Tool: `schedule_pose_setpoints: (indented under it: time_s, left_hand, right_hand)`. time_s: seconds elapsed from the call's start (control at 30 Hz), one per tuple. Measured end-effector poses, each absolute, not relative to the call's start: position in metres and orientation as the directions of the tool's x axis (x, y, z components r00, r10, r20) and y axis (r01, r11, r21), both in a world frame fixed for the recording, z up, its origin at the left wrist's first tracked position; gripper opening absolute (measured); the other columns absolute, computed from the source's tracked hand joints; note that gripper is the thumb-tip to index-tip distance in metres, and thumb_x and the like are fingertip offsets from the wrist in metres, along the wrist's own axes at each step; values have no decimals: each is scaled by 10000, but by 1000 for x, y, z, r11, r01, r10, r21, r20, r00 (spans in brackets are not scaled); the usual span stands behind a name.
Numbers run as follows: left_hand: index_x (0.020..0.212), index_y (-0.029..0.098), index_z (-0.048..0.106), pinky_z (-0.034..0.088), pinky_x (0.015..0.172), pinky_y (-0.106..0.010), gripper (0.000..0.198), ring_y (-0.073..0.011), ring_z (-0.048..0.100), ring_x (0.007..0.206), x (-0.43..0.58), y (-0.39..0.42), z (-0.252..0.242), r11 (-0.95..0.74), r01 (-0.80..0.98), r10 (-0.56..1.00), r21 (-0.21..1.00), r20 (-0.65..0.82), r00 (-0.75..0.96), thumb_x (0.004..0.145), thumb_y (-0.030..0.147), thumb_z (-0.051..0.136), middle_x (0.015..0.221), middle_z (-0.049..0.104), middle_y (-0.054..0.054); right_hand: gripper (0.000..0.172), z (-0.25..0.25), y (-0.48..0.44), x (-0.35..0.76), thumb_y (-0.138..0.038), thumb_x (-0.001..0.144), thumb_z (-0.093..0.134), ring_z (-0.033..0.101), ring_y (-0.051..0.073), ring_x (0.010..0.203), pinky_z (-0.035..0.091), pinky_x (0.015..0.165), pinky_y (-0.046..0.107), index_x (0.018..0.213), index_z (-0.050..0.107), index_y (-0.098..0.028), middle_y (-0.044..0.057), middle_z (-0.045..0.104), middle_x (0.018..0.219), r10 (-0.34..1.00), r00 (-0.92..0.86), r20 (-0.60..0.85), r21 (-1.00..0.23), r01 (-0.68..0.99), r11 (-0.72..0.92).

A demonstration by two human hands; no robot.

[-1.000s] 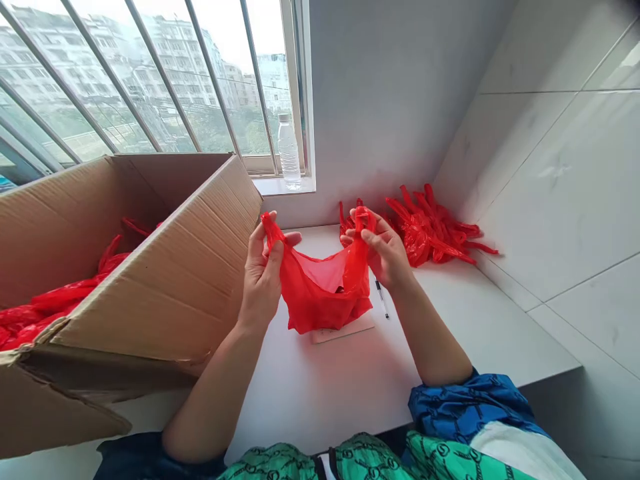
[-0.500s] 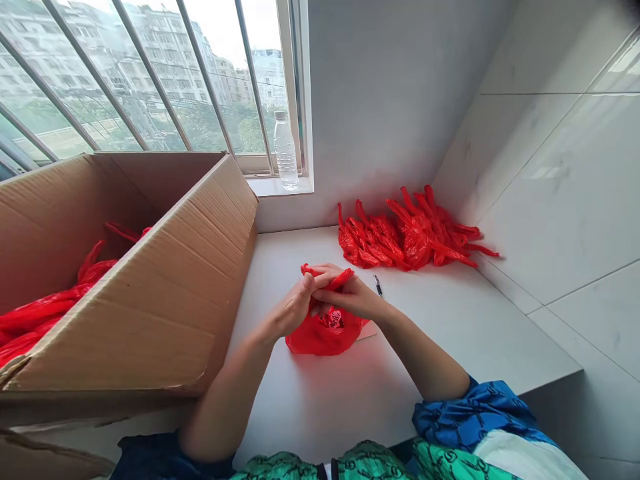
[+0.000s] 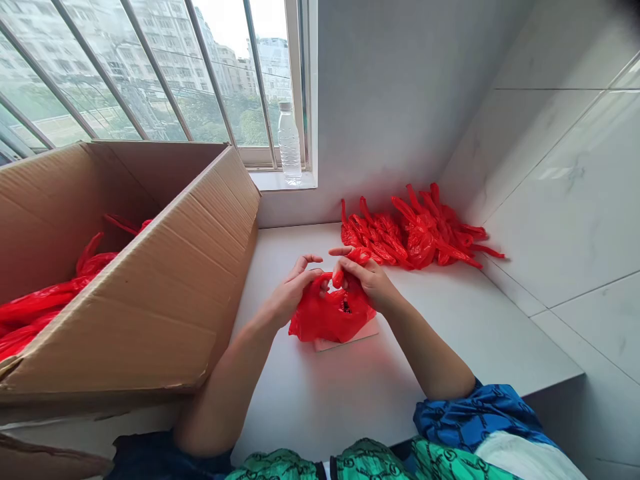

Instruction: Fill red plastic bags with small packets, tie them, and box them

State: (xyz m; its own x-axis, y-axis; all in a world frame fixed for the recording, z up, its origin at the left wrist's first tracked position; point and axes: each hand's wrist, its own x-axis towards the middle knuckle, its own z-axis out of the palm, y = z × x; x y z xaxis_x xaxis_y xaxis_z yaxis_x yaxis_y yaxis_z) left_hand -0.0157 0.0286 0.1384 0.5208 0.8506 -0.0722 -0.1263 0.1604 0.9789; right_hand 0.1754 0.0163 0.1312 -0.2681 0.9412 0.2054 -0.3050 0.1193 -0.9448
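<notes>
1. White table (image 3: 330,400); red bag (image 3: 320,320) near its middle.
2. Left hand (image 3: 290,293), forefinger loose, pinches the bag's left side; right hand (image 3: 369,281), curled, grips its right.
3. Thin bag may tear if pulled hard.

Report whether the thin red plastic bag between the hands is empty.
Not empty: a dark, pale-marked item shows inside the thin red plastic bag, below the right hand. How full it is, I cannot tell.
</notes>
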Motion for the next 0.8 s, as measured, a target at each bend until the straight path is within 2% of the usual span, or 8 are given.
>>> schedule_pose_setpoints:
  time_s: [0.07, 0.13, 0.27, 0.33, 0.43, 0.53, 0.6, 0.8]
  left_hand:
    - [1159, 259, 478, 443, 656, -233, 309, -112, 538, 674, -15, 28, 139, 123, -104, 845, 987, -49, 533, 926, 422, 598, 775, 578, 34]
    - [1220, 257, 502, 448, 656, -235, 414, -118, 553, 683, -14, 26, 139, -8, -21, 842, 1000, 18, 539, 888, 443, 665, 765, 574, 37]
    - [1279, 249, 548, 419, 610, -224, 437, -118, 534, 635, -13, 24, 136, -220, 167, 844, 961, 102, 527, 900, 436, 660, 660, 540, 54]
    - [1256, 233, 582, 433, 621, -234, 377, -125, 557, 653, -13, 22, 136, -246, 210, 846, 946, 104, 523, 939, 436, 598, 735, 637, 19]
    - [1232, 214, 619, 492, 736, -270, 349, -156, 628, 797, -12, 22, 138, -254, 166, 856, 953, 141, 498, 949, 414, 579, 991, 721, -44]
    - [1205, 207, 668, 502, 853, -292, 360, -199, 647, 970, -14, 22, 142, -191, 63, 870, 980, 139, 474, 924, 427, 624, 1121, 709, -69]
    - [1159, 205, 701, 508, 846, -283, 360, -210, 647, 1005, -15, 22, 143, -68, -29, 885, 997, 74, 459, 918, 464, 631, 1127, 710, -79]
    - [1220, 263, 660, 537, 718, -279, 382, -154, 661, 799, -7, 20, 134, 321, -276, 819, 906, -120, 561, 885, 440, 699, 1052, 707, -58]
  right_hand:
    - [255, 136, 12, 179, -336, 925, 626, 624, 137, 781, 535, 746, 298, 1161, 620, -239, 15, 659, 922, 910, -322, 263, -962, -162, 221]
    - [298, 138, 9, 181, -287, 892, 658, 637, 149, 847, 555, 758, 314, 1180, 586, -259, 27, 639, 1061, 897, -318, 309, -949, -40, 312]
    - [250, 136, 7, 179, -243, 857, 681, 617, 150, 855, 555, 746, 310, 1080, 567, -254, 29, 595, 1103, 875, -216, 434, -864, 175, 472]
    - [209, 135, 8, 178, -250, 859, 683, 611, 161, 860, 545, 758, 315, 1029, 561, -247, 28, 581, 1050, 835, -191, 516, -783, 291, 550]
    - [152, 133, 9, 179, -307, 895, 662, 606, 190, 879, 529, 769, 334, 982, 556, -240, 43, 582, 991, 749, -187, 635, -618, 458, 639]
    - [165, 134, 8, 185, -371, 916, 649, 607, 215, 900, 512, 805, 361, 976, 568, -240, 62, 611, 976, 684, -173, 708, -497, 565, 658]
    - [155, 134, 6, 188, -382, 917, 652, 609, 219, 875, 501, 799, 365, 945, 590, -243, 62, 633, 939, 669, -152, 727, -465, 609, 643]
    - [90, 128, -8, 185, -279, 942, 607, 642, 190, 806, 502, 698, 322, 867, 656, -268, 41, 699, 879, 659, -203, 725, -443, 595, 671]
